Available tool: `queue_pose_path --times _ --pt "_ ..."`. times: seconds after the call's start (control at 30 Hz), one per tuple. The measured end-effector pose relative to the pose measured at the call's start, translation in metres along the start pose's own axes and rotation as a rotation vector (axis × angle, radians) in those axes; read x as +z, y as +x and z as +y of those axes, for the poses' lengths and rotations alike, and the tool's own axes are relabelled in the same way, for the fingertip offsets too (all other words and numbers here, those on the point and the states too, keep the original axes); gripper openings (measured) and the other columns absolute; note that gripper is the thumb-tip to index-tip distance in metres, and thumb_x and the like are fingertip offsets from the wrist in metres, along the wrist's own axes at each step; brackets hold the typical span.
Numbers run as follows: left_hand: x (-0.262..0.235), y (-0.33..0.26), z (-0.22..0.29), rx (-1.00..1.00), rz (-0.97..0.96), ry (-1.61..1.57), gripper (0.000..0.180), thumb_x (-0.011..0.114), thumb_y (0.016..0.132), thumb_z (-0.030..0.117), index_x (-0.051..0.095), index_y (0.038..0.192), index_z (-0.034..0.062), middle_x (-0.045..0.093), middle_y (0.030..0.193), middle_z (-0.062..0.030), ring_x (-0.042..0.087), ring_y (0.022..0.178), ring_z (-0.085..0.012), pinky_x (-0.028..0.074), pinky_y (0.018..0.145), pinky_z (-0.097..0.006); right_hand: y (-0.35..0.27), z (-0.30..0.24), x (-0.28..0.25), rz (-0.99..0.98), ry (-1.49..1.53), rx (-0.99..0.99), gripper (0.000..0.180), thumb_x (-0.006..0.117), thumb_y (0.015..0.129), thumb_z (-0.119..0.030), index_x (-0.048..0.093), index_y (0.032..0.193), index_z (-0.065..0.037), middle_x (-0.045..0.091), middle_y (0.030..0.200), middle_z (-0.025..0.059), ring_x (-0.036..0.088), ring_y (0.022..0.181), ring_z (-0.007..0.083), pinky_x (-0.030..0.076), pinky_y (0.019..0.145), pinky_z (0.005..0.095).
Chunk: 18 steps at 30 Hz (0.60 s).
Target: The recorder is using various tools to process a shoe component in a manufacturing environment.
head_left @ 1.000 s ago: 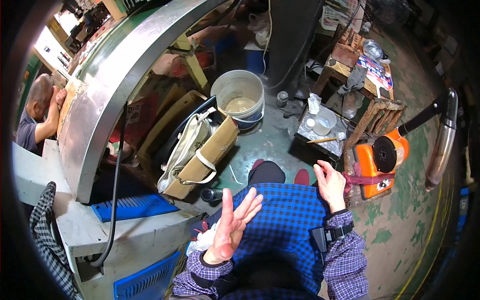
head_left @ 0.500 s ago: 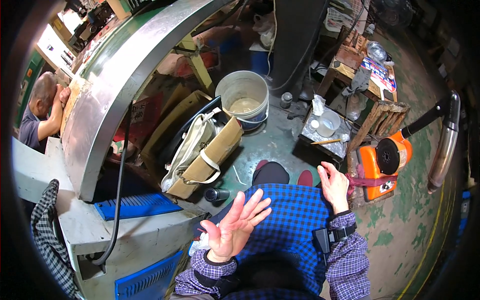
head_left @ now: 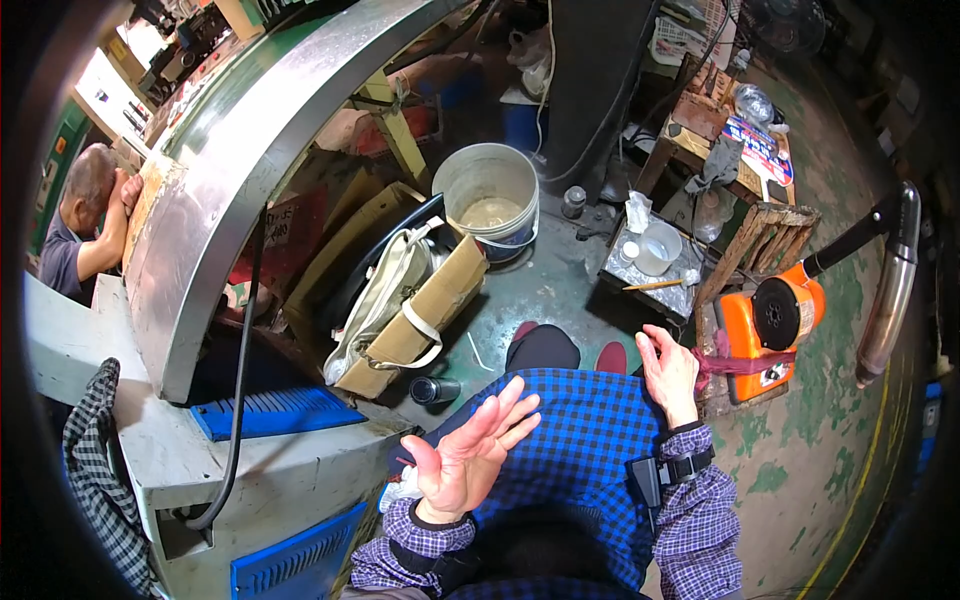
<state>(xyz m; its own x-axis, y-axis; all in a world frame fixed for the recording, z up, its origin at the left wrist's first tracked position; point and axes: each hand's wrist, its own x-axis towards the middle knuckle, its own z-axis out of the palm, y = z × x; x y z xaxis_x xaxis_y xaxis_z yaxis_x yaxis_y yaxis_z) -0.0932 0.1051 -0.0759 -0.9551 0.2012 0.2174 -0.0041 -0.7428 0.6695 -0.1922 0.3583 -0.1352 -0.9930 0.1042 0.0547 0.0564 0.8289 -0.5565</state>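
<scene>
My left hand [head_left: 465,462] is raised in front of my lap with the palm up and tilted. Its fingers are stretched out and it holds nothing. A blue-and-black checked apron [head_left: 570,440] covers my lap. Over the apron's right edge, my right hand [head_left: 670,378] hovers with loosely bent fingers and nothing visible in it. An orange machine [head_left: 755,330] with a black hose and metal pipe is the thing nearest to that hand, tied with dark red cloth. A black strap with a buckle goes round my right forearm.
A cardboard box [head_left: 430,330] holding a pale bag stands ahead on the left, beside a white bucket [head_left: 485,195]. A small bench [head_left: 650,275] carries a plastic tub and a pencil. Grey machinery [head_left: 270,460] lies close on my left. A person [head_left: 85,220] leans at the far left.
My left hand has turned slightly, and its fingers are a little closer together. My right hand stays in place.
</scene>
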Motion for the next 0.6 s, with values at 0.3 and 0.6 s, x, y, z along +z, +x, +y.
queue_pose_path --times 0.3,0.6 --pt "-0.0012 -0.0008 -0.0012 0.002 0.014 -0.015 0.085 0.005 0.079 0.073 0.037 0.134 0.0174 0.017 0.144 -0.0197 0.025 0.129 -0.0376 0.013 0.105 -0.055 -0.0005 0.0016 0.0009 0.015 -0.005 -0.016 0.035 0.052 0.085 -0.037 0.062 0.101 -0.007 0.064 0.075 0.0108 0.062 0.071 0.0284 0.047 0.066 0.0369" --pt "-0.0015 -0.0013 -0.0016 0.001 0.029 -0.014 0.087 0.004 0.078 0.073 0.037 0.134 0.0156 0.018 0.143 -0.0202 0.025 0.129 -0.0377 0.015 0.105 -0.055 -0.0004 0.0006 0.0009 0.017 -0.001 -0.016 0.035 0.052 0.085 -0.037 0.062 0.101 -0.007 0.064 0.074 0.011 0.062 0.071 0.0283 0.047 0.066 0.0369"
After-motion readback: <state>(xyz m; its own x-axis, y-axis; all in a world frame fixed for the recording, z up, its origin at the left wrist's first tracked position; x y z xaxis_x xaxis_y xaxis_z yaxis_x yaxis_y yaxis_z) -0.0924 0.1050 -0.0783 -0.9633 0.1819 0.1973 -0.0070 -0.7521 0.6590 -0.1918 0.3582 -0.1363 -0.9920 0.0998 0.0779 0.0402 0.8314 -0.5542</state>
